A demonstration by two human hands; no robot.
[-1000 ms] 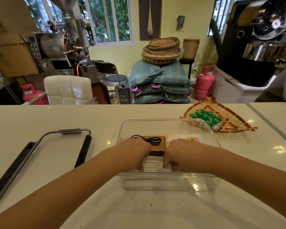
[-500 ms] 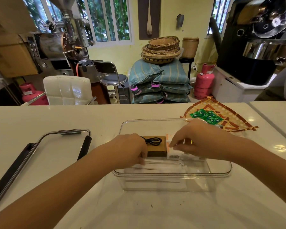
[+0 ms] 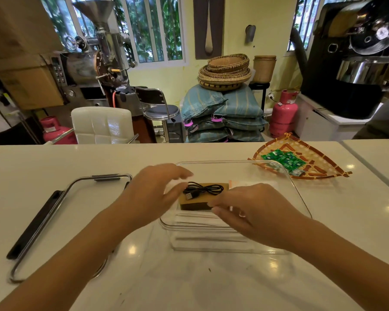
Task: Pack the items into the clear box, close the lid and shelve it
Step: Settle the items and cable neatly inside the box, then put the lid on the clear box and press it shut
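Note:
The clear box stands open on the white counter. Inside lies a brown block with a coiled black cable on top, and a white and orange packet to its right. My left hand hovers over the box's left edge, fingers spread, holding nothing. My right hand reaches across the front of the box, its fingertips at the block's front right corner, and nothing is visibly gripped. The clear lid with black clips lies flat to the left.
A woven tray with several green packets sits at the back right of the counter. A seam in the counter runs along the far right. Behind the counter are a white chair, a stool, stacked sacks and machines.
My left hand has risen out of the box and spread its fingers. My right hand has left the white packet and come back to the brown block's front corner.

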